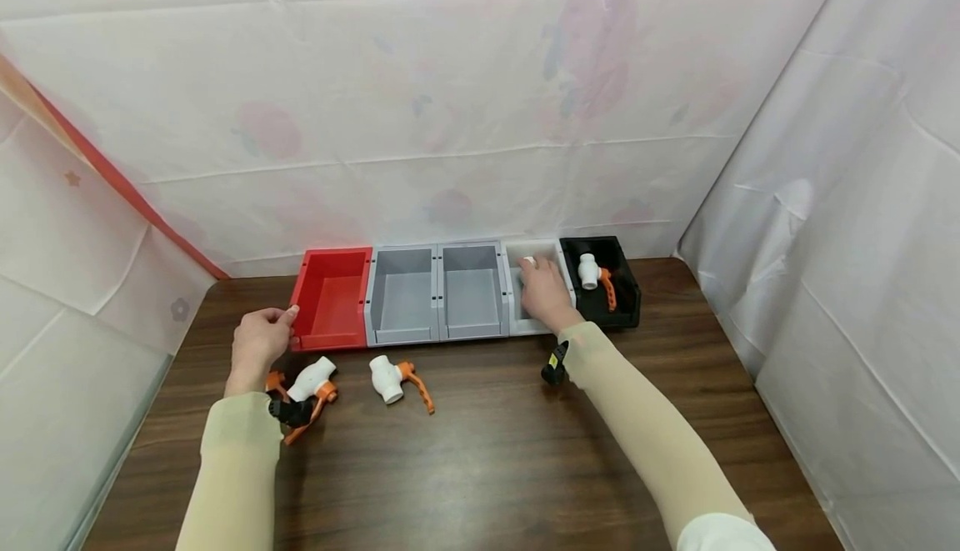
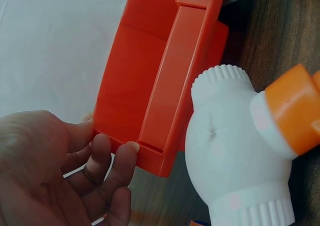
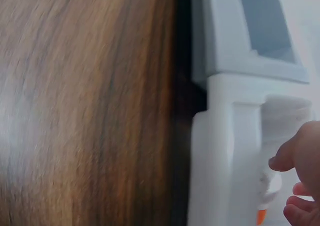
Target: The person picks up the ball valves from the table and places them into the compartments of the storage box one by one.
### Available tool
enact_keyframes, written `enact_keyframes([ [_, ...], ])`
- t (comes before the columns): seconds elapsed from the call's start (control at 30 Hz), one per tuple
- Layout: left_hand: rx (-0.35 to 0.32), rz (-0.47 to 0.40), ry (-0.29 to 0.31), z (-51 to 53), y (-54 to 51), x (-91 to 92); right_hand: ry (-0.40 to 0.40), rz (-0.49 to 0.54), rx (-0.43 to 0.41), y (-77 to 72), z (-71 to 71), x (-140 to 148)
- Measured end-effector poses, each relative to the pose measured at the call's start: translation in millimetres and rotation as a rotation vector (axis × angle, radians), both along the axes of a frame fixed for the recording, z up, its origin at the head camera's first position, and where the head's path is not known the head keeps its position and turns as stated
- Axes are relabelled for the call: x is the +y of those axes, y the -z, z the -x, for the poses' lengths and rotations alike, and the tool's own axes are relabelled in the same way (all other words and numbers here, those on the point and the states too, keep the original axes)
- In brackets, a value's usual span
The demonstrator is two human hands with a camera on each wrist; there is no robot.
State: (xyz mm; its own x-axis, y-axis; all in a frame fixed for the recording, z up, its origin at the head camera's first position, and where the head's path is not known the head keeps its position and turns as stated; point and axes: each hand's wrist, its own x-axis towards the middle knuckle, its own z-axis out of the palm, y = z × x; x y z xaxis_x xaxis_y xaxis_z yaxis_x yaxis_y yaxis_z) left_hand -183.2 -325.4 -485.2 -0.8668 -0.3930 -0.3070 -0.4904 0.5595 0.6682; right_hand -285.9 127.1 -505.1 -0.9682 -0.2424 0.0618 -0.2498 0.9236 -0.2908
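Note:
My left hand [image 1: 260, 344] pinches the near left edge of the red bin [image 1: 330, 338] between thumb and fingers, as the left wrist view shows. My right hand [image 1: 545, 291] reaches into the white bin [image 1: 525, 326]. Inside it, a white ball valve [image 3: 271, 188] with a bit of orange lies by the fingers, partly hidden. In the right wrist view the thumb and fingers are spread apart, not wrapped around it. Under my left wrist is another white valve [image 1: 312, 378] with an orange handle, and more orange shows beside it.
One more valve [image 1: 387, 379] with an orange handle lies on the wooden table [image 1: 465, 468]. Two grey bins [image 1: 405, 338] stand between the red and white ones. At the right end, a black bin [image 1: 628, 301] contains a valve [image 1: 588, 272]. A white curtain [image 1: 450, 117] hangs behind.

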Motion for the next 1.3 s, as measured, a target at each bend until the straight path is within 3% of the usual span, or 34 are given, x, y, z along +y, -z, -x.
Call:
enact_keyframes([
  [0.37, -0.002, -0.019, -0.002, -1.9, -1.0, -3.4, -0.009, 0.076, 0.142, -20.9, -15.3, -19.4],
  [0.53, -0.001, -0.016, -0.003, -0.2, 1.4, -5.7, -0.068, 0.127, 0.208, -27.1, -25.8, -33.2],
  [0.7, -0.011, -0.007, -0.002, 0.9, 2.8, -7.1, -0.131, 0.195, 0.213, -33.7, -39.5, -48.8],
  [1.3, -0.01, -0.024, -0.009, -0.7, -0.2, -7.6, -0.374, 0.131, 0.278, -25.5, -85.8, -104.3],
])
